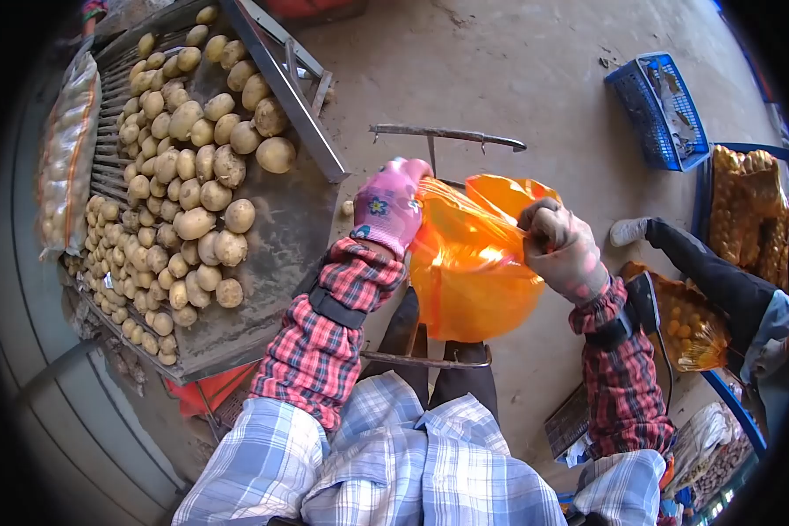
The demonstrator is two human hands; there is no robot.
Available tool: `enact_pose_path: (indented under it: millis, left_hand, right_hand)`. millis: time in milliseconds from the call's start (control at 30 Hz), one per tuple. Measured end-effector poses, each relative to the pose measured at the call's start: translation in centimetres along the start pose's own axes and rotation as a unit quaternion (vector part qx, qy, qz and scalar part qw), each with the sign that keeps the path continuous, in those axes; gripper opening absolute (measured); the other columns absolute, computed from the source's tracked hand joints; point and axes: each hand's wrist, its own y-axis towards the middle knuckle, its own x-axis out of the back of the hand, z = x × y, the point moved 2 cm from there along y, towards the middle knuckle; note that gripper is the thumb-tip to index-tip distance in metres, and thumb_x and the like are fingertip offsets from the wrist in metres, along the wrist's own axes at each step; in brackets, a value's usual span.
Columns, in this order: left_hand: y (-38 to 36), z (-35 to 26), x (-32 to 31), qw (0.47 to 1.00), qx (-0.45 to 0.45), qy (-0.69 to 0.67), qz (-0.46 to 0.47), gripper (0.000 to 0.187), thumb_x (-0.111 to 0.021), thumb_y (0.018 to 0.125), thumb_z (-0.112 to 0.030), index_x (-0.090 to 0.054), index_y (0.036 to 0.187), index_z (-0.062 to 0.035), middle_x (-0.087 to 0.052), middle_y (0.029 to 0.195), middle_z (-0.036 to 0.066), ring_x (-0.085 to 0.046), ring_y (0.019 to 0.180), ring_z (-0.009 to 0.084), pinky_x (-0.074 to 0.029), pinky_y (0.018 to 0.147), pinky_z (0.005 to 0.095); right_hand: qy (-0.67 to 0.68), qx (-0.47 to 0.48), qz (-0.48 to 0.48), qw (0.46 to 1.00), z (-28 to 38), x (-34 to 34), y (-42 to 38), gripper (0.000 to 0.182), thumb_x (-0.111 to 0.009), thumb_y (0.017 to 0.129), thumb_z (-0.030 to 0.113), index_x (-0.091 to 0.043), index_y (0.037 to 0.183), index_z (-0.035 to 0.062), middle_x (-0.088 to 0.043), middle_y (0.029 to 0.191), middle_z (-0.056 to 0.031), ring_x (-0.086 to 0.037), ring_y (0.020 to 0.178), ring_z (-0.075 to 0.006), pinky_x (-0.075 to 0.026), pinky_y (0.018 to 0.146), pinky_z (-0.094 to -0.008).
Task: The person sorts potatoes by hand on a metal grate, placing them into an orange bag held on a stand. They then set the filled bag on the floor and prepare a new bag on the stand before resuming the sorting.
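An orange plastic bag (pixel 478 294) hangs between my two gloved hands, its mouth partly spread at the top. My left hand (pixel 389 208), in a pink flowered glove, is closed on the bag's left edge; its fingertips are partly hidden. On the other side, my right hand (pixel 563 252), in a dirty pale glove, is closed in a fist around the bag's right edge. Behind and below the bag stands a metal frame (pixel 451 134) with a bar at the top and another near my legs. Nothing can be seen inside the bag.
At left, a sloped metal sorting table (pixel 294 228) holds many loose potatoes (pixel 193 223), with a filled mesh sack (pixel 68 158) beyond. To the right are a blue crate (pixel 662 110), filled sacks (pixel 749 206), and another person's outstretched leg (pixel 706 267).
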Motion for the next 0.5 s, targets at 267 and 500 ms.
enact_pose_path:
  millis: [267, 500]
  left_hand:
    - [-3.7, 8.3, -10.5, 0.629, 0.317, -0.670, -0.236, 0.031, -0.046, 0.093, 0.002, -0.057, 0.122, -0.0046, -0.064, 0.108, 0.011, -0.065, 0.093, 0.0243, -0.058, 0.083, 0.0389]
    - [0.9, 11.3, -9.5, 0.523, 0.167, -0.801, -0.237, 0.046, -0.045, 0.103, -0.025, -0.045, 0.147, -0.0127, -0.051, 0.139, 0.003, -0.065, 0.087, 0.0221, -0.059, 0.078, 0.0386]
  right_hand:
    - [0.012, -0.075, 0.056, 0.996, -3.4, -9.3, 3.5, 0.015, -0.067, 0.091, 0.015, -0.071, 0.103, 0.0068, -0.069, 0.092, -0.0170, -0.068, 0.087, -0.0328, -0.054, 0.080, -0.0388]
    - [0.340, -0.196, -0.067, 0.917, -2.9, -13.5, 7.3, 0.013, -0.067, 0.095, 0.012, -0.069, 0.101, -0.0002, -0.064, 0.084, 0.0032, -0.058, 0.076, -0.0088, -0.048, 0.071, -0.0240]
